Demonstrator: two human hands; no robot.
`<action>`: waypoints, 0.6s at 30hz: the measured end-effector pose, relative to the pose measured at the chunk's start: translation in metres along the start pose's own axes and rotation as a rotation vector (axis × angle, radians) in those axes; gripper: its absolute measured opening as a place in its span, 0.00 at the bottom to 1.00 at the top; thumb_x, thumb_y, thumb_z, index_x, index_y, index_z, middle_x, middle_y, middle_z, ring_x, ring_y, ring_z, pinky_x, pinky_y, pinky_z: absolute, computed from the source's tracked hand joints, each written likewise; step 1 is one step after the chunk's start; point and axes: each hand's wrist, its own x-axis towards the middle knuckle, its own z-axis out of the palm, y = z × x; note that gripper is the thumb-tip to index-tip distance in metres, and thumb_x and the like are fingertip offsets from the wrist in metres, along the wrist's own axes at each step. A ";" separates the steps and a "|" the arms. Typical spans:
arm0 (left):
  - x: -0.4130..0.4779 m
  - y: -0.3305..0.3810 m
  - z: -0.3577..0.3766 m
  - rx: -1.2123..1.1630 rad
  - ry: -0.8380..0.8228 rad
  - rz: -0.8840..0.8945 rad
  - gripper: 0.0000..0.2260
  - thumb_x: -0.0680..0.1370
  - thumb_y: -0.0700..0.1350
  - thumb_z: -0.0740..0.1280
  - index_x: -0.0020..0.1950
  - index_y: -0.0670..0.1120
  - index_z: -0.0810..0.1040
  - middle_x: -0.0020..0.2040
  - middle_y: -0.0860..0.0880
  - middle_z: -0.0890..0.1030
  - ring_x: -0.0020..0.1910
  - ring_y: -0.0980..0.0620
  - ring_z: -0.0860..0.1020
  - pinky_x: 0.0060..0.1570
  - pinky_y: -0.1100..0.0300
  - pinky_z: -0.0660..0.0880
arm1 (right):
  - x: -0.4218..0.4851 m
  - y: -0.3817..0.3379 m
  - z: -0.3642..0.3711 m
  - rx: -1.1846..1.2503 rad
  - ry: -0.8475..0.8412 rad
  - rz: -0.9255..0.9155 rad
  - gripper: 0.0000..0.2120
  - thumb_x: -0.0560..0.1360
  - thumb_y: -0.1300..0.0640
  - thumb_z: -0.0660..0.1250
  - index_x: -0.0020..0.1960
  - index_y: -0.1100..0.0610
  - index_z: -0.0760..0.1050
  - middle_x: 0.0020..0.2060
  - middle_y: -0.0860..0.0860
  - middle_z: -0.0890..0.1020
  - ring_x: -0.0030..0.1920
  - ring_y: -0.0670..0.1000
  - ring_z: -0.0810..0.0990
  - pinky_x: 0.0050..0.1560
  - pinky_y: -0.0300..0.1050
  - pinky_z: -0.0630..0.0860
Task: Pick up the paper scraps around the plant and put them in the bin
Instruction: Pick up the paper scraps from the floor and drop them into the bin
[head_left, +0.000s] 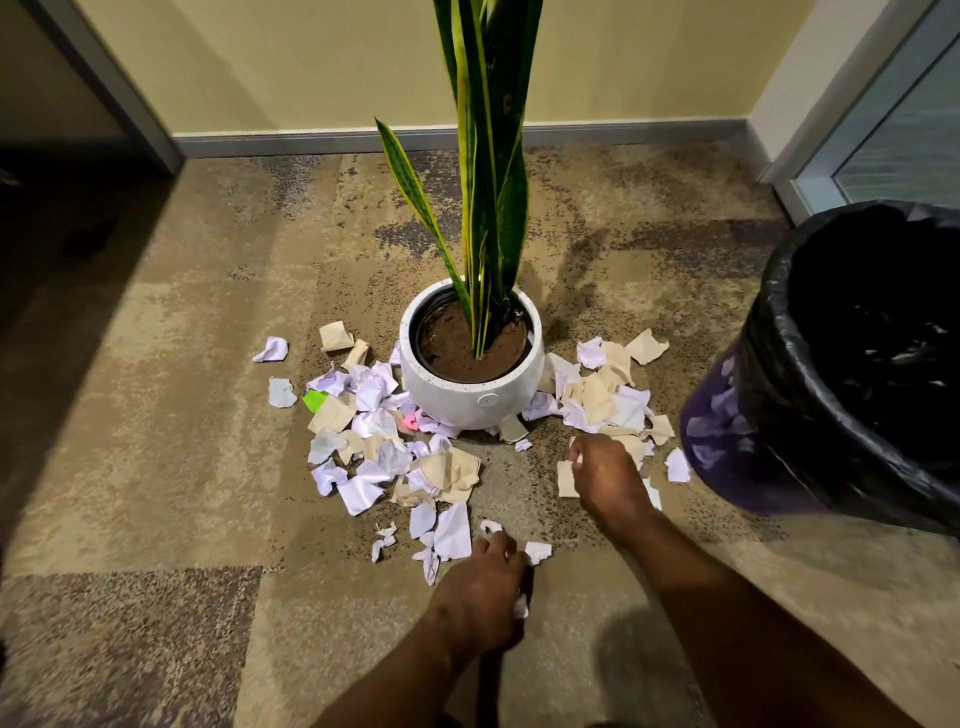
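My left hand (483, 587) is curling its fingers round white scraps (521, 607); my right hand (605, 475) is pinching a beige scrap (567, 479). The bin (769, 312) is sitting near, probably for short drops.

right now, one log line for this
left hand: holds white scrap | right hand: at beige scrap, grip unclear | bin: right of pot, paper inside | floor: many scraps

Crumpled paper scraps (387, 457), glossy plastic bin liner (779, 332), matt speckled carpet (156, 415).
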 end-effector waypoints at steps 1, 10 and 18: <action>0.002 -0.001 -0.001 0.023 -0.007 0.010 0.21 0.78 0.47 0.63 0.69 0.43 0.68 0.69 0.42 0.65 0.65 0.41 0.68 0.58 0.48 0.75 | 0.003 0.002 -0.002 0.014 0.027 0.002 0.10 0.72 0.70 0.62 0.44 0.56 0.76 0.39 0.56 0.80 0.34 0.52 0.75 0.34 0.37 0.64; 0.016 -0.010 -0.014 -0.088 -0.012 -0.031 0.13 0.80 0.43 0.59 0.61 0.40 0.78 0.61 0.40 0.76 0.59 0.43 0.76 0.59 0.53 0.72 | 0.011 0.003 0.004 -0.275 -0.164 -0.075 0.24 0.77 0.66 0.57 0.72 0.55 0.63 0.61 0.59 0.71 0.57 0.60 0.76 0.54 0.49 0.74; 0.021 -0.018 -0.033 -0.293 0.109 -0.059 0.09 0.77 0.46 0.65 0.38 0.47 0.71 0.41 0.45 0.77 0.38 0.48 0.74 0.37 0.59 0.65 | 0.013 -0.001 0.004 -0.184 -0.090 -0.154 0.25 0.74 0.71 0.57 0.68 0.55 0.66 0.56 0.58 0.73 0.53 0.59 0.78 0.45 0.42 0.69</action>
